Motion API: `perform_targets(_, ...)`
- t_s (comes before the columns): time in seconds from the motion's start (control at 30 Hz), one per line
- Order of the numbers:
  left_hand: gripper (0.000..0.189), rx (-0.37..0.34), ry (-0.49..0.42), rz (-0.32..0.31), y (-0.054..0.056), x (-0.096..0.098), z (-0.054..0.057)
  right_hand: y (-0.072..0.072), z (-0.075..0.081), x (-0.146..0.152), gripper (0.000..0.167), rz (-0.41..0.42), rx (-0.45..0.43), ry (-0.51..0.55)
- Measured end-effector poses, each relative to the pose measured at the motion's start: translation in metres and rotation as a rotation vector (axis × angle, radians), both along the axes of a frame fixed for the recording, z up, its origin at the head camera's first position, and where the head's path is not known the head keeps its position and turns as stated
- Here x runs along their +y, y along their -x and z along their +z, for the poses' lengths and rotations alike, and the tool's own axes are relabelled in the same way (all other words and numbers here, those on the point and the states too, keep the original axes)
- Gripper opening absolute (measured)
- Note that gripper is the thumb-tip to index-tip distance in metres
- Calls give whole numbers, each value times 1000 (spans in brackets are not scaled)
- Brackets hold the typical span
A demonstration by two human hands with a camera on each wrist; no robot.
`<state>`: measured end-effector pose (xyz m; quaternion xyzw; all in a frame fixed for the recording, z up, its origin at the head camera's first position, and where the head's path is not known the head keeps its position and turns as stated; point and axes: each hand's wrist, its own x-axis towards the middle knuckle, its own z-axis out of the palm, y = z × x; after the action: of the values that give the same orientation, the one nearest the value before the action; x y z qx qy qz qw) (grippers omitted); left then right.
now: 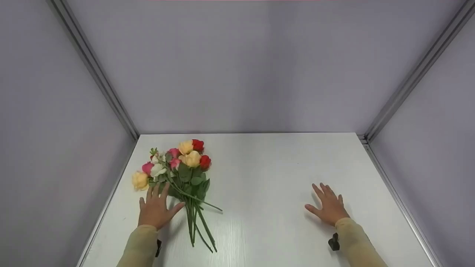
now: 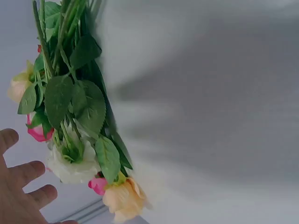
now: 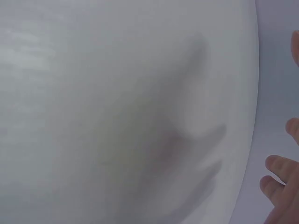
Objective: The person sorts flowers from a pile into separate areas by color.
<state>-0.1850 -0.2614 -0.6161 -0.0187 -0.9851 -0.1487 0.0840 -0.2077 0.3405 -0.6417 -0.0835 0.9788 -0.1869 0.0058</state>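
A bunch of flowers (image 1: 191, 174) lies on the left half of the white table, blooms toward the back and green stems (image 1: 196, 222) toward the front. Its roses are red, pink, white and pale yellow. My left hand (image 1: 155, 209), fingers spread, hovers by the lower left of the bunch, fingertips near the leaves. The left wrist view shows a white rose (image 2: 72, 163) and a peach rose (image 2: 124, 200) beside those fingers. Over the right part of the table, my right hand (image 1: 327, 207) is held with fingers spread and nothing in it; its shadow falls below.
The white table (image 1: 267, 185) is enclosed by a pale back wall (image 1: 222, 66) and side walls. Grey metal rails run along the left corner (image 1: 100, 78) and the right corner (image 1: 415, 70). A small black device (image 1: 334, 242) sits at the right wrist.
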Motion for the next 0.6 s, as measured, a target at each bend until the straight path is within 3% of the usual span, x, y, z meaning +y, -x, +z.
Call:
perform_targets(0.33, 93, 5, -48, 36, 11, 27, -1, 5, 2, -31, 89, 49, 17, 29)
perform_targets(0.6, 80, -54, -181, 172, 18, 58, -2, 6, 0, -54, 88, 103, 36, 32)
